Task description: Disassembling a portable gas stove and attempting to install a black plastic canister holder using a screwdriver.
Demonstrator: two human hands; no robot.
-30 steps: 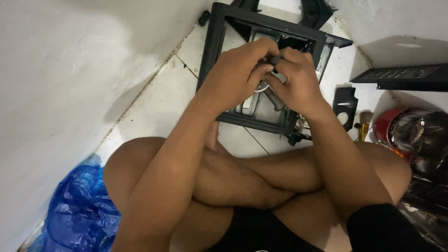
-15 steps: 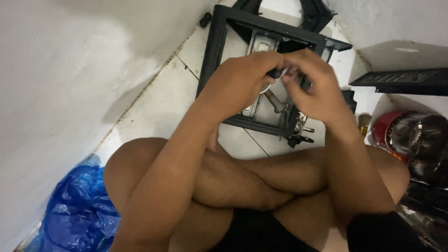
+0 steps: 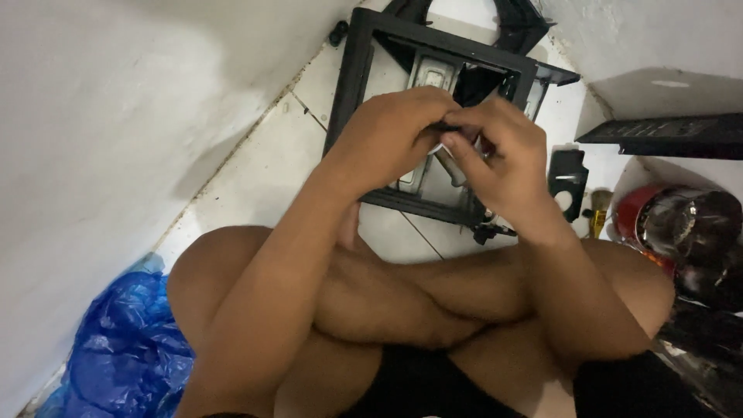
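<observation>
Fingers of both hands pinch a small dark part with a white bit under it (image 3: 443,138), held above the black rectangular metal frame (image 3: 352,77) lying on the white tiled floor (image 3: 255,166). Left hand (image 3: 391,131) and right hand (image 3: 499,155) meet fingertip to fingertip. Crumpled blue plastic bag (image 3: 124,356) sits beside the left knee.

Sitting cross-legged on the tiled floor (image 3: 255,166), with a metal frame (image 3: 352,85) lying ahead of the knees. Meeting above the frame: left hand (image 3: 387,135) and right hand (image 3: 503,159). Lying left: a plastic bag (image 3: 116,356). Standing right: a round metal pot (image 3: 681,220).
</observation>
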